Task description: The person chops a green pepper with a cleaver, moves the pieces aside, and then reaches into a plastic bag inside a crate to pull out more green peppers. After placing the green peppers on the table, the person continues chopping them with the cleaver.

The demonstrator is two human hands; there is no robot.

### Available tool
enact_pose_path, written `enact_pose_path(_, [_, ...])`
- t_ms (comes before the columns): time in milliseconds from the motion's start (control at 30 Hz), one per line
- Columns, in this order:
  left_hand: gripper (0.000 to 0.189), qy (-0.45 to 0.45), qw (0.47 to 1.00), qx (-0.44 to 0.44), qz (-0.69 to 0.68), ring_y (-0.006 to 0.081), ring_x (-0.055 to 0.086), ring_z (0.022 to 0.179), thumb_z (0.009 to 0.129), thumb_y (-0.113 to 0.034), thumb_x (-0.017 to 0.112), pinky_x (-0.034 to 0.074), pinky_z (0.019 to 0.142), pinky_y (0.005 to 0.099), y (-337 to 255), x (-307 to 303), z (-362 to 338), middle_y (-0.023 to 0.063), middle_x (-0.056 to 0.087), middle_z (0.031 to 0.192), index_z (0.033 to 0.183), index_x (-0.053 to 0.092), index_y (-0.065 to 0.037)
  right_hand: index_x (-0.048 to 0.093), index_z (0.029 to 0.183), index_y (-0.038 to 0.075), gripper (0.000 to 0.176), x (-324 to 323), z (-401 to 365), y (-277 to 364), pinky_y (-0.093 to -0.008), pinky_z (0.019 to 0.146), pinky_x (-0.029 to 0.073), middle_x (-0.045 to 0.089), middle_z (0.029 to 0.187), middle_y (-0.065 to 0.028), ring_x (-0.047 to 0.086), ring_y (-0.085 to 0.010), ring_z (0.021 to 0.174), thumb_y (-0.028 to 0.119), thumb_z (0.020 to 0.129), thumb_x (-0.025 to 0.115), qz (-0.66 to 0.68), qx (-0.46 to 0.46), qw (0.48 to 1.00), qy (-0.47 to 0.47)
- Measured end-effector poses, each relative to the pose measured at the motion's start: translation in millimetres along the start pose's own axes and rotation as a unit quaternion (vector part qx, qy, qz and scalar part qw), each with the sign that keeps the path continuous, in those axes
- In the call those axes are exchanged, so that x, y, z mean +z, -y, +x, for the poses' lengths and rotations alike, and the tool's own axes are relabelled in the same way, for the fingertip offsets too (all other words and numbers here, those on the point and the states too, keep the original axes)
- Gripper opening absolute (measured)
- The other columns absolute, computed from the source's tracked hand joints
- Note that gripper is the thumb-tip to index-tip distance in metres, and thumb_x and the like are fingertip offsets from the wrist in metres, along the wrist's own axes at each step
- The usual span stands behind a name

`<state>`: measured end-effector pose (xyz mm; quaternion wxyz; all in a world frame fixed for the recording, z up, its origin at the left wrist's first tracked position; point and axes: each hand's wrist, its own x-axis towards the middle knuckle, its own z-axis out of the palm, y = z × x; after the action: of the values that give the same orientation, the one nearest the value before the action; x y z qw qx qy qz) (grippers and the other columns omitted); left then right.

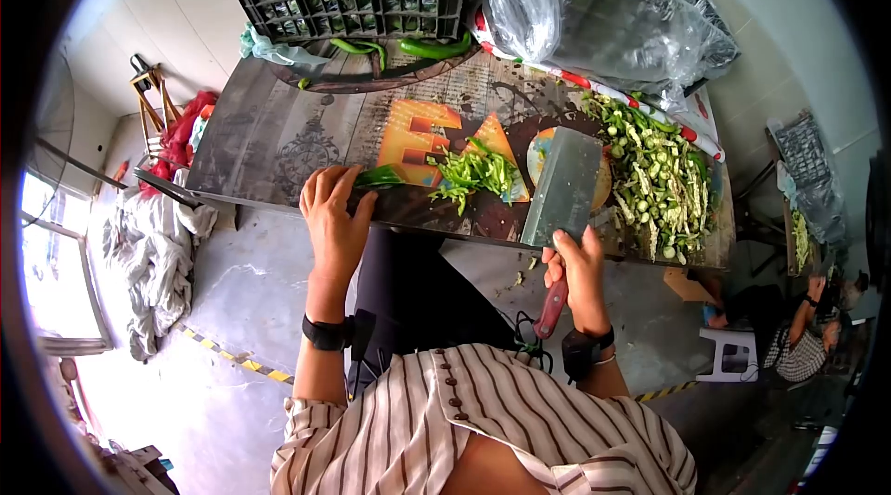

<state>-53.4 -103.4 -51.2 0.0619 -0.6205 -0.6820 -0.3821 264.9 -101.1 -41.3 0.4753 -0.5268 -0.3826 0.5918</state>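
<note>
My right hand (580, 272) grips a cleaver (568, 184) by its red handle, its broad blade lying over the front part of the table. On the left, my left hand (332, 217) rests at the table's front edge, thumb apart from the fingers and nothing in its grasp. Just right of those fingers lies a green pepper piece (379, 177). Between it and the blade sits a small heap of sliced green pepper (475, 172). A far bigger pile of cut pepper (657, 180) covers the table's right end, beyond the blade.
A black crate (348, 38) holding green peppers stands at the table's (269, 147) back, with whole peppers (436, 48) before it. Clear plastic (613, 22) covers another container at back right. A white stool (729, 354) and a person (800, 347) in stripes appear at right.
</note>
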Motion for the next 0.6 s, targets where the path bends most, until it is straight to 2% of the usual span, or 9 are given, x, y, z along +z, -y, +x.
enact_pose_path(467, [0.042, 0.026, 1.0, 0.014, -0.001, 0.0299, 0.048, 0.116, 0.071, -0.014, 0.072, 0.032, 0.103, 0.042, -7, 1, 11, 0.0081, 0.061, 0.113, 0.112, 0.066, -0.006, 0.047, 0.103, 0.004, 0.016, -3, -1, -6, -0.0267, 0.039, 0.045, 0.056, 0.068, -0.0089, 0.046, -0.0091, 0.043, 0.012, 0.092, 0.056, 0.024, -0.001, 1.0, 0.001])
enact_pose_path(500, [0.037, 0.019, 1.0, 0.012, -0.015, 0.03, 0.049, 0.116, 0.071, -0.013, 0.071, 0.03, 0.104, 0.0445, -6, 1, 11, 0.0071, 0.06, 0.11, 0.107, 0.067, -0.007, 0.047, 0.102, 0.004, 0.015, -2, -1, -6, -0.0266, 0.039, 0.045, 0.056, 0.068, -0.0086, 0.046, -0.0092, 0.043, 0.012, 0.093, 0.056, 0.023, 0.002, 1.0, -0.003])
enact_pose_path(600, [0.034, 0.022, 0.999, 0.016, -0.025, 0.0294, 0.049, 0.116, 0.071, -0.013, 0.071, 0.03, 0.104, 0.0449, 0, 2, 10, 0.0071, 0.06, 0.11, 0.105, 0.068, -0.007, 0.047, 0.102, 0.004, 0.015, -2, 0, -6, -0.0266, 0.039, 0.045, 0.056, 0.068, -0.0086, 0.046, -0.0094, 0.043, 0.012, 0.093, 0.056, 0.013, -0.004, 1.0, -0.004])
